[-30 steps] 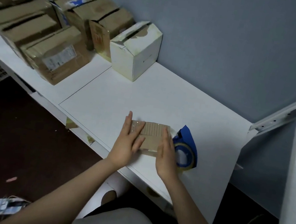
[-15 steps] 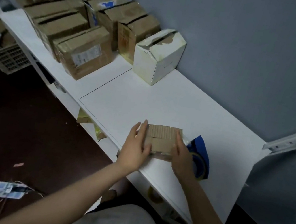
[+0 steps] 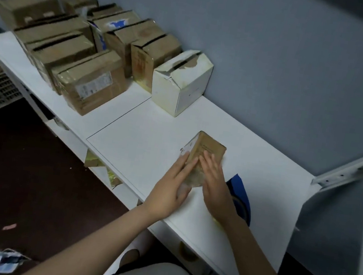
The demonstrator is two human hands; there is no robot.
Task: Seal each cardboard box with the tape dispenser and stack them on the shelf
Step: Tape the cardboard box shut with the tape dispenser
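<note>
Both hands lie flat on the small box, with fingers straight and nothing pinched. My left hand (image 3: 171,187) presses against the left side of the box (image 3: 209,149). My right hand (image 3: 217,185) rests on its top, fingers pointing away from me. The two hands are just beside each other, with the near end of the box between them. I cannot tell if the box sits flat or is tipped a little.

It is on the white shelf (image 3: 143,136), near the front edge. The blue tape dispenser (image 3: 242,191) lies on the shelf just right of my right wrist, partly hidden by it. No hand touches it.

Down on my left is the dark floor (image 3: 17,171).

Farther back on the shelf a white box (image 3: 183,86) stands by the grey wall (image 3: 282,58), well apart from the small one. Its top has a gap and torn spots. Left of it, many brown boxes (image 3: 92,84) sit packed close together, running to the far end. The nearest one has a white label on it.
</note>
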